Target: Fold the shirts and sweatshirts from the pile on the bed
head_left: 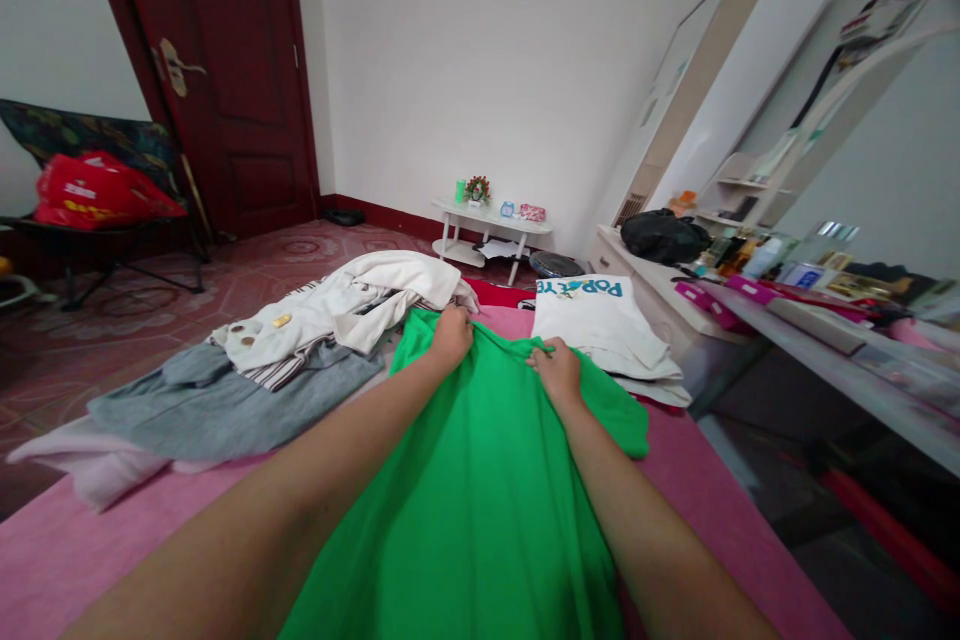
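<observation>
A bright green T-shirt (pixel 487 480) is spread over the pink bed cover, its neckline at the far end and its lower part running toward me out of view. My left hand (pixel 452 334) is closed on the shirt's left shoulder near the collar. On the other side of the neckline, my right hand (pixel 557 370) pinches the right shoulder, with the right sleeve hanging out beside it. Folded white shirts (pixel 607 320) with blue lettering lie just beyond my right hand. Left of the green T-shirt is a loose heap with a white garment (pixel 360 295) and grey clothing (pixel 225 410).
Pink bed cover (pixel 697 500) shows on both sides. A dressing table (pixel 720 305) crowded with bottles and a black bag (pixel 664 235) stands along the right. Ahead is a small white table (pixel 491 217). At left, a folding chair carries a red bag (pixel 101 190) near the door (pixel 232 70).
</observation>
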Action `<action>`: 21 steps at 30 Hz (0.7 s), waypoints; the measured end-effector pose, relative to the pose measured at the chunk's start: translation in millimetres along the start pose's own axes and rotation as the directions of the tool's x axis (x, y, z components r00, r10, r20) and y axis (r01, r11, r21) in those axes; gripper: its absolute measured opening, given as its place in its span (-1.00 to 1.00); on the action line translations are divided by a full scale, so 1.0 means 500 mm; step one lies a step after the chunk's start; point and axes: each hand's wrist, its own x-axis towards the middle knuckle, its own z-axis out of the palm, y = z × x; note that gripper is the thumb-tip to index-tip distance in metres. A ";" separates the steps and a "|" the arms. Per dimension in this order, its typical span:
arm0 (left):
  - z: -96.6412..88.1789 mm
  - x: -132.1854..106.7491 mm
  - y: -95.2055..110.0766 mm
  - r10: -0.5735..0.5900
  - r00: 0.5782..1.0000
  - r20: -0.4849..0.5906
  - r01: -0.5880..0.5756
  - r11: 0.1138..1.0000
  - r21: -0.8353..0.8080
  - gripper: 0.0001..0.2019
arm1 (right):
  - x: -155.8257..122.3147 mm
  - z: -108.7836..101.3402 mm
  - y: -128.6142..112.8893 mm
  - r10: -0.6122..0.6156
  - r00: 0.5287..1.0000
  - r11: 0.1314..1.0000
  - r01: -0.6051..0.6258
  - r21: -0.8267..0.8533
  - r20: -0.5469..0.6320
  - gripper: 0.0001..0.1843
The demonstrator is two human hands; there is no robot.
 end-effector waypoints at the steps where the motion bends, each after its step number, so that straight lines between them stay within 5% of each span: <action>1: 0.013 -0.008 0.000 0.011 1.000 0.005 -0.011 1.000 0.007 -0.75 | -0.007 0.005 0.003 -0.037 0.999 0.999 0.037 -0.001 0.019 -0.58; 5: 0.061 -0.046 0.001 0.121 0.991 0.059 -0.124 0.991 0.043 -0.54 | -0.036 0.019 0.003 -0.199 0.972 0.974 0.210 -0.082 0.126 -0.19; 9: 0.067 -0.078 0.007 0.203 0.968 0.149 -0.218 0.972 0.089 -0.47 | -0.058 0.020 -0.013 -0.266 0.901 0.831 0.395 -0.392 0.344 -0.43; 15: 0.011 -0.183 -0.008 0.366 0.895 0.253 -0.398 0.913 0.088 -0.48 | -0.117 -0.004 -0.031 -0.169 0.851 0.734 0.446 -0.513 0.498 -0.40; 21: -0.088 -0.357 -0.080 0.527 0.780 0.339 -0.564 0.825 0.016 -0.42 | -0.232 -0.093 -0.020 -0.232 0.788 0.765 0.510 -0.393 0.571 -0.41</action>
